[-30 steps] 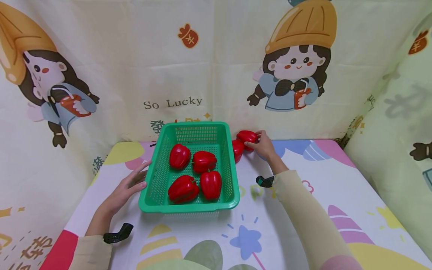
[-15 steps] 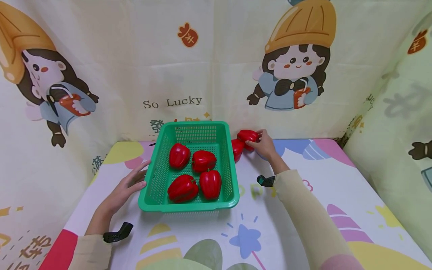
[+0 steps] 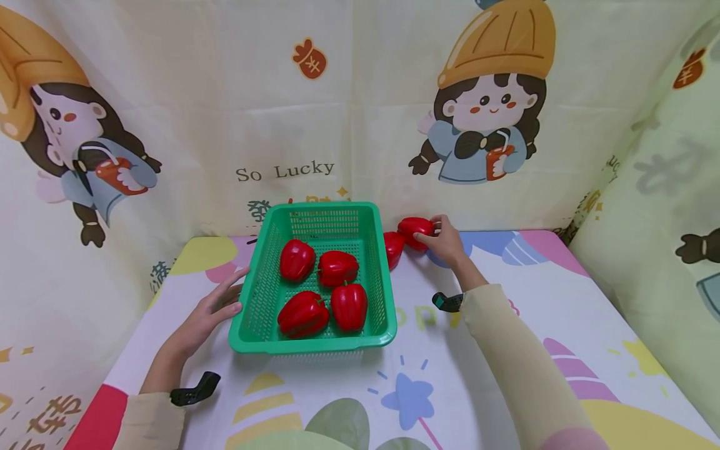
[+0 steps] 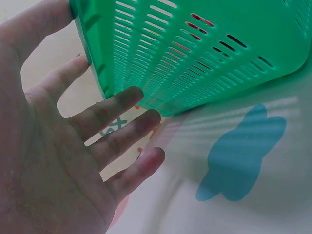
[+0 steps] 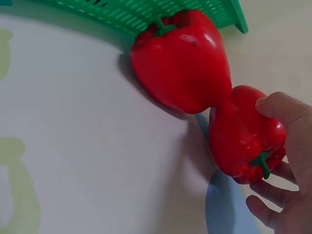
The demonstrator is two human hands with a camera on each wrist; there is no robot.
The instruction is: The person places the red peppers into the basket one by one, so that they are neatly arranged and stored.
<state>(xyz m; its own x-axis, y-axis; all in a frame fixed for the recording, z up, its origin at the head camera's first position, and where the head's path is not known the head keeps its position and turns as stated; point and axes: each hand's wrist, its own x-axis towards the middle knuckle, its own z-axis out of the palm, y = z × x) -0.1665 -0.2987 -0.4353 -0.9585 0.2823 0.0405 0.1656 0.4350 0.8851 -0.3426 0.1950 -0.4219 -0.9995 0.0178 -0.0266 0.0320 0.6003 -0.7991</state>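
Observation:
My right hand [image 3: 448, 242] holds a shiny red bell pepper [image 3: 414, 232] by its end at the back of the table, thumb on one side and fingers on the other. In the right wrist view its green stem [image 5: 262, 163] faces the fingers. A second red bell pepper [image 5: 183, 61] lies against it, close beside the green basket's wall. The green plastic basket [image 3: 315, 345] carries several more red bell peppers, among them one at its front right [image 3: 349, 307]. On the basket's left side, my left hand [image 3: 205, 315] touches the rim with fingers extended.
A white tablecloth [image 3: 315, 400] with pastel prints covers the table. A patterned cloth backdrop [image 3: 382, 112] rises right behind the basket and the loose peppers, with more cloth [image 3: 647, 187] on the right side. Each wrist wears a black camera mount [image 3: 195, 389].
My right hand and the pepper it holds have shifted very slightly to the right. The left hand and basket hold their place; the head view has drifted a little.

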